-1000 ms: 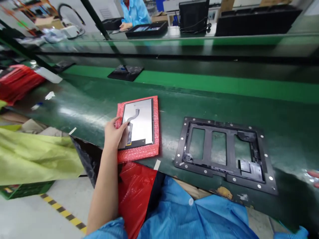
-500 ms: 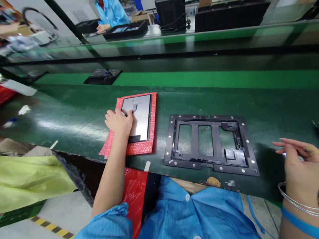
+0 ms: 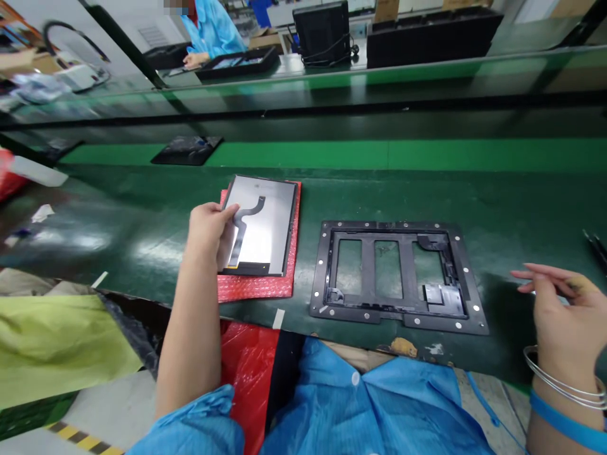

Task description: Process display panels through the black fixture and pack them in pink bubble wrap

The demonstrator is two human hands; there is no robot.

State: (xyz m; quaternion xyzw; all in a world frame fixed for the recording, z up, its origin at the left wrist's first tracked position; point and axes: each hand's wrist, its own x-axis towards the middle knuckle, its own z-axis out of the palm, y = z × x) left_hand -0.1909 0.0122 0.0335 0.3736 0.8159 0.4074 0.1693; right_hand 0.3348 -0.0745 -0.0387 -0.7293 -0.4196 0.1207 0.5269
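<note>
My left hand (image 3: pixel 208 230) grips the left edge of an LCD screen panel (image 3: pixel 272 221), thumb on top of its silver back. A dark ribbon cable (image 3: pixel 239 237) runs across that back. The panel is lifted a little at the left, above a red bubble-wrap sheet (image 3: pixel 256 289). To the right, a black frame fixture (image 3: pixel 370 265) with three openings and round silver dots along its rim lies flat on the bench. My right hand (image 3: pixel 566 306) hovers beyond the fixture's right side, thumb and fingers drawn together. A small shiny bit shows between them, too little to name.
The green bench (image 3: pixel 512 202) has a raised ledge along its back. A dark flat piece (image 3: pixel 187 150) lies at the back left. Dark pointed tools (image 3: pixel 596 249) lie at the right edge. Across the bench, a person in blue (image 3: pixel 215 28) works beside a black tray (image 3: pixel 239 63).
My left hand has taken the panel by its left edge and raised that side off the bubble wrap. More of the ribbon cable shows. The right hand has barely moved.
</note>
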